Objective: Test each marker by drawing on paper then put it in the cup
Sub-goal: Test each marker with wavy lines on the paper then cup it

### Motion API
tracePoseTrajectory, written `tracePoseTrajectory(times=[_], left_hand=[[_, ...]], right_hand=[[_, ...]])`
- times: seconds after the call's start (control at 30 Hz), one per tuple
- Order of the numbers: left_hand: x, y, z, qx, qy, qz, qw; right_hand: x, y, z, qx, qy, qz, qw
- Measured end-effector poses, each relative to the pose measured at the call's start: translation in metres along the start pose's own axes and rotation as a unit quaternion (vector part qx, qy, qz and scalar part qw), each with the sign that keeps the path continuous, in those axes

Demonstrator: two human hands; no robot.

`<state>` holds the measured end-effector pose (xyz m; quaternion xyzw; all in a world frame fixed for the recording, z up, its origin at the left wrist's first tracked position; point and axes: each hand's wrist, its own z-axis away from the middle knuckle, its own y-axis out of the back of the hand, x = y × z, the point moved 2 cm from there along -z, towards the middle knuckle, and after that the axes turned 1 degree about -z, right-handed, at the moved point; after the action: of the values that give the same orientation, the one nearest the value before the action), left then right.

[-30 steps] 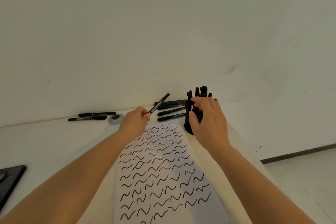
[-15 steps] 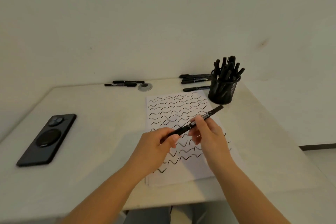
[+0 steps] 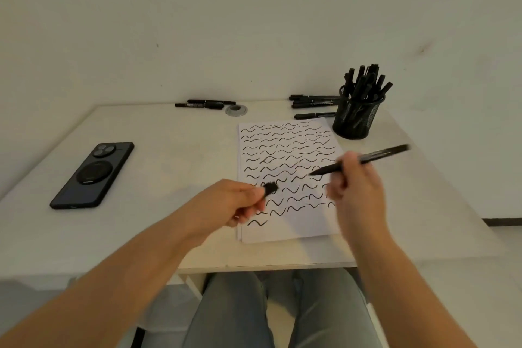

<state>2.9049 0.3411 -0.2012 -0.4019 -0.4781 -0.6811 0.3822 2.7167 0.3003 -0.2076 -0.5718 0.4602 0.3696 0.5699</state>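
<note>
The right hand [image 3: 356, 186] has its grip closed round the slim black marker [image 3: 364, 160], long axis slanting from far right down to its bared tip at near left, above the white paper sheet covered in wavy strokes [image 3: 285, 178] on the desk [image 3: 169, 178]. The blank strip for the next stroke, I judge, lies nearer than the tip, to its near left. The left hand [image 3: 226, 206] pinches the small black cap [image 3: 270, 188], and the black mesh cup of markers [image 3: 356, 116] stands far right, just beyond the sheet's corner.

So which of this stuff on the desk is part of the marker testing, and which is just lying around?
Part of the job:
- marker in the right hand
- its cap in the left hand
- paper with squiggles
- mesh cup of markers
- loose markers by the wall

Just lying about:
- phone
- grey ring
</note>
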Motion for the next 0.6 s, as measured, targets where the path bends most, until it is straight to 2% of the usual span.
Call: tracePoseTrajectory(times=[0.03,0.07,0.13,0.17,0.23,0.3,0.5,0.6], left_hand=[[-0.006,0.007,0.0,0.025,0.007,-0.006,1.0],[-0.013,0.013,-0.001,0.068,-0.003,-0.047,0.997],[-0.022,0.017,-0.006,0.153,-0.04,-0.154,0.975],[-0.024,0.014,-0.009,0.174,-0.056,-0.179,0.967],[-0.028,0.004,-0.016,0.173,-0.088,-0.206,0.959],[-0.034,-0.004,-0.022,0.163,-0.103,-0.24,0.951],[-0.045,-0.007,-0.026,0.171,-0.115,-0.201,0.958],[-0.045,-0.007,-0.027,0.176,-0.118,-0.209,0.955]], right_hand=[[-0.003,0.008,-0.004,0.011,0.018,0.017,1.0],[-0.003,0.013,-0.004,-0.003,0.045,0.082,0.996],[0.007,0.01,0.002,-0.075,0.078,0.218,0.97],[0.014,0.006,0.007,-0.112,0.08,0.251,0.958],[0.025,-0.001,0.014,-0.155,0.072,0.272,0.947],[0.031,-0.002,0.015,-0.16,0.067,0.269,0.948],[0.039,0.003,0.013,-0.175,0.069,0.257,0.948],[0.041,0.002,0.014,-0.205,0.08,0.299,0.929]])
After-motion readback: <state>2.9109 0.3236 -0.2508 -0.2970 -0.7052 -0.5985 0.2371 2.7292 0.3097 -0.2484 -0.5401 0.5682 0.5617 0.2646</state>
